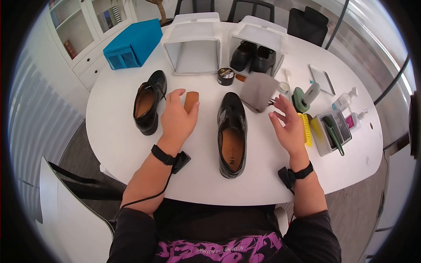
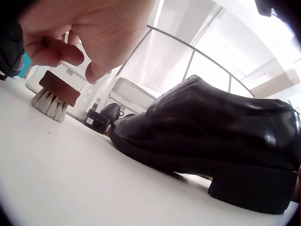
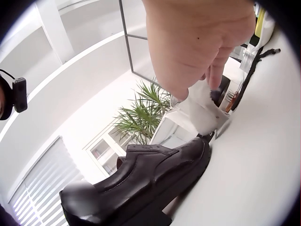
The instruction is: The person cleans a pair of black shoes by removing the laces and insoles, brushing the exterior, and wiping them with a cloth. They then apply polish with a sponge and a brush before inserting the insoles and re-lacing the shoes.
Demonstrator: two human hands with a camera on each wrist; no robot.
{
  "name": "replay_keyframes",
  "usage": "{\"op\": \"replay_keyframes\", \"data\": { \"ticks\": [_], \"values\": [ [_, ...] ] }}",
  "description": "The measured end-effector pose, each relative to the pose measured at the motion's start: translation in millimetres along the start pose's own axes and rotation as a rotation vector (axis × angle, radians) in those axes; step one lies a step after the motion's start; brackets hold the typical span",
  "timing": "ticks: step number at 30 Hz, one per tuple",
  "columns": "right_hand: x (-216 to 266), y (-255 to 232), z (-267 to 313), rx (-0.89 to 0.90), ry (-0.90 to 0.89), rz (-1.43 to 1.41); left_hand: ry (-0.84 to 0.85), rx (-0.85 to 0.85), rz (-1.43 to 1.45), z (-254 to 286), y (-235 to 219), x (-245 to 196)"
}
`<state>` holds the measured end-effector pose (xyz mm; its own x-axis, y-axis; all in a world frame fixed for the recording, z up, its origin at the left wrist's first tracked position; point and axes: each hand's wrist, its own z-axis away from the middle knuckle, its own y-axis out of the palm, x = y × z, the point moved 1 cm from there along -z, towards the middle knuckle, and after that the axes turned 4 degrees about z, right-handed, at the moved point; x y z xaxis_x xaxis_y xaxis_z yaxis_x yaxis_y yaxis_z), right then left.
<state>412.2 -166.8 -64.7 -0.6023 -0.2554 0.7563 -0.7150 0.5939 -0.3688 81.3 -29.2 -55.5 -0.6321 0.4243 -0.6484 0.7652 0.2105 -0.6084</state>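
Note:
A black lace-up shoe [image 1: 232, 136] stands upright between my hands, its toe pointing away. My left hand [image 1: 179, 118] has its fingers loosely bent beside a wooden brush [image 1: 191, 101]. In the left wrist view the brush [image 2: 60, 89] stands bristles down on the table, with a gap below the fingers. My right hand [image 1: 287, 127] is raised with spread fingers, close to a grey cloth mitt [image 1: 259, 91], which looks blurred. The right wrist view shows the pale side of the mitt [image 3: 204, 110] just past the fingertips. The matching shoe [image 1: 149, 103] sits left of my left hand.
Behind are a round polish tin [image 1: 226, 76], two white shoe boxes [image 1: 191, 52], one with black shoes [image 1: 253, 57], and a blue box [image 1: 133, 44]. At right stand a green-based brush [image 1: 305, 97], a yellow brush [image 1: 305, 129], a grey caddy [image 1: 331, 131] and pump bottles [image 1: 345, 100].

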Motion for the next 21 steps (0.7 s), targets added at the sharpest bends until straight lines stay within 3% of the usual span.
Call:
{"op": "replay_keyframes", "data": {
  "ticks": [7, 11, 20, 21],
  "values": [
    [3.4, -18.2, -4.7, 0.018, 0.179, 0.225, 0.08, -0.044, -0.036, -0.5, 2.7, 4.7],
    [-3.3, -21.4, -5.4, -0.022, 0.185, 0.214, 0.102, -0.05, -0.04, -1.6, 3.2, 6.0],
    [8.9, -18.0, -2.5, 0.085, 0.201, 0.202, 0.17, -0.054, 0.011, -4.6, 6.3, 7.2],
    [11.7, -19.0, -2.8, 0.139, 0.233, 0.207, 0.07, 0.02, 0.129, -5.5, 4.2, 1.6]
  ]
}}
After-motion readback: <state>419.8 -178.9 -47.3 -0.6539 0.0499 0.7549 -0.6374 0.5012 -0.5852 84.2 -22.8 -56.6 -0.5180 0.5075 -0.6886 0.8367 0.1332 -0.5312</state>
